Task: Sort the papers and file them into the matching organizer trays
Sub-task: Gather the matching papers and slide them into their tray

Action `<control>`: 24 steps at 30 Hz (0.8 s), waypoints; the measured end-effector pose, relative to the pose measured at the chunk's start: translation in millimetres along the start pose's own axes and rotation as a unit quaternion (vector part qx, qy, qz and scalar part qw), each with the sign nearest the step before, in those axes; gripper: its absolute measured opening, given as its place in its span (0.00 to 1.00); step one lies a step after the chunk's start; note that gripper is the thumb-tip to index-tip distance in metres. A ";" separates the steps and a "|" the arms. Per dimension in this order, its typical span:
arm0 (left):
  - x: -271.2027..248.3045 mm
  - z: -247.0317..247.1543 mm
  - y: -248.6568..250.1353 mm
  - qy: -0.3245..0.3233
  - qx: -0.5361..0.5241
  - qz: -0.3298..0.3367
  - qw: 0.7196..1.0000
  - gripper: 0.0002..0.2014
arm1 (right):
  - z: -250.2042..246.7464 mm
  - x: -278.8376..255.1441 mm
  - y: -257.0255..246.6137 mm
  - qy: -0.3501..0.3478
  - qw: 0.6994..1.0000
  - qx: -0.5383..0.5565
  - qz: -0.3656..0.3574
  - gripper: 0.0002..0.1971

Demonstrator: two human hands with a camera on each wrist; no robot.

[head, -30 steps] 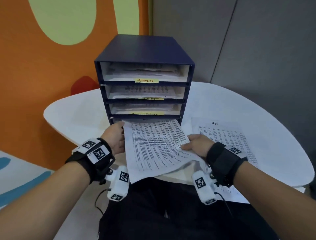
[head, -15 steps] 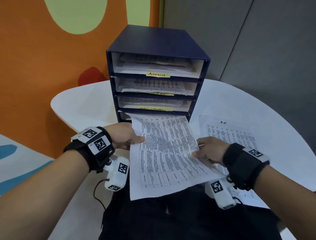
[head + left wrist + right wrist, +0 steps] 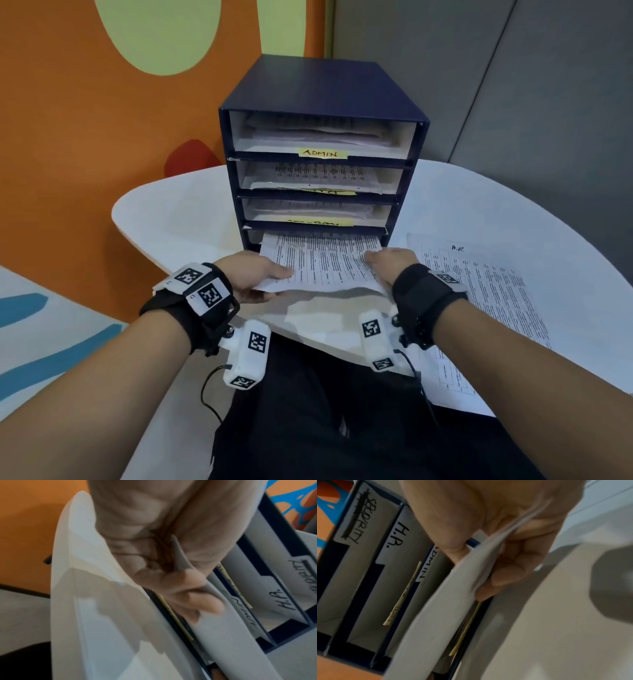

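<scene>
A dark blue organizer (image 3: 318,92) with stacked trays stands on the white table (image 3: 171,219). A printed paper (image 3: 322,263) lies partly inside its bottom tray, with the near edge lifted off the table. My left hand (image 3: 263,277) pinches the paper's left edge (image 3: 214,622), thumb on top. On the other side my right hand (image 3: 387,263) pinches the right edge (image 3: 453,595). The upper trays hold paper stacks behind yellow labels; the top label (image 3: 322,153) reads ADMIN.
Another printed sheet (image 3: 479,308) marked H.R. lies on the table to the right and overhangs the near edge. An orange wall stands at the left and a grey partition behind. My dark-clothed lap sits below the table edge.
Both hands have moved forward with the paper, and most of it has slid into the bottom tray. The paper hung over the table edge before.
</scene>
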State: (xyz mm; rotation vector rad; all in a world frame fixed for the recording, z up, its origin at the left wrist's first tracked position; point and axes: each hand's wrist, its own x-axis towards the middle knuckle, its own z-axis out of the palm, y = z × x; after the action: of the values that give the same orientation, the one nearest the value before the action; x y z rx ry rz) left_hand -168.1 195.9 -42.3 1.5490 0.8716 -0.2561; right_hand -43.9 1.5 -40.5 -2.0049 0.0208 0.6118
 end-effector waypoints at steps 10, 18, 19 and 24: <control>14.6 -2.5 7.8 0.094 -0.173 0.035 0.980 0.13 | 8.5 17.5 -5.0 -0.042 0.984 0.128 0.115 0.05; 6.7 -3.3 6.9 0.075 -0.235 0.063 0.967 0.08 | 39.8 40.4 -1.8 -0.026 0.965 0.260 -0.003 0.22; 6.3 -2.7 6.7 0.070 -0.228 0.064 0.969 0.08 | 39.6 39.8 1.5 -0.031 0.964 0.265 0.006 0.22; 3.2 9.7 7.2 0.053 -0.176 0.059 0.981 0.08 | 21.7 28.0 8.0 -0.048 0.962 0.268 0.008 0.19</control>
State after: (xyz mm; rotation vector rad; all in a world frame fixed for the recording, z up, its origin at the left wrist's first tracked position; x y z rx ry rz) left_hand -158.0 188.6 -40.7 1.2852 0.8528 0.0656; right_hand -30.6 22.3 -67.2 -1.4498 0.1315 0.6344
